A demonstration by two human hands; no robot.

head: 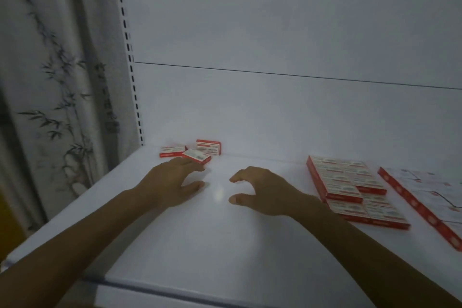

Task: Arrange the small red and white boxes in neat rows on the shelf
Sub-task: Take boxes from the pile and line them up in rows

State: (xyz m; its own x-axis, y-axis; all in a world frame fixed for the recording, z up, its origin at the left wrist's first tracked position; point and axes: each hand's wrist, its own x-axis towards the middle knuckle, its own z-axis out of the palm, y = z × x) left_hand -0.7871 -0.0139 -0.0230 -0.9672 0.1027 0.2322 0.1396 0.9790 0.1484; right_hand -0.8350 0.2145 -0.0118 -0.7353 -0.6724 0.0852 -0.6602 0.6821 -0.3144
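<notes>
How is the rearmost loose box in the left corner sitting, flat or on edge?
On edge: the rearmost box stands on its long side by the back wall, with its broad printed face toward the camera.

Shop: slotted white display shelf [190,237]

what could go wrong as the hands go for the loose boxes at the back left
The left hand reaches toward the three loose boxes by the back wall; a clumsy nudge could scatter them or topple the box standing on edge. The forearm behind the right hand lies close to the arranged block; a sideways sweep could knock its neat rows askew.
</notes>
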